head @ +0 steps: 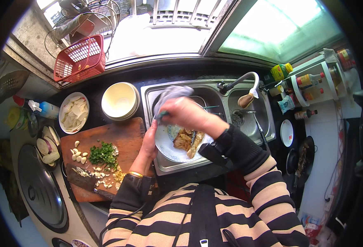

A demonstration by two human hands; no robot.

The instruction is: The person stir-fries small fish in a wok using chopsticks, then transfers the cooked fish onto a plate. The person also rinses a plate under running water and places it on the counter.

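Note:
Over the left basin of the steel sink (pixel 161 168) is a white plate (pixel 166 148) bearing browned pieces of fish (pixel 189 140). My left hand (pixel 150 143) grips this plate by its left rim. Above the far rim, my right hand (pixel 187 112) is closed on a greyish cloth (pixel 175 92), blurred by motion; part of the cloth hangs to the left. The fingertips of my right hand are partly hidden. On the wooden cutting board (pixel 107 131) to the left lie chopped green onion (pixel 102 153), garlic cloves (pixel 79 156), minced garlic and a cleaver (pixel 84 179).
Stacked bowls (pixel 119 100) and a plate of pale slices (pixel 74 112) stand behind the board. A curved faucet (pixel 243 80) rises behind the sink. Bottles on a white rack (pixel 326 80) are at right; a red basket (pixel 79 58) sits by the window.

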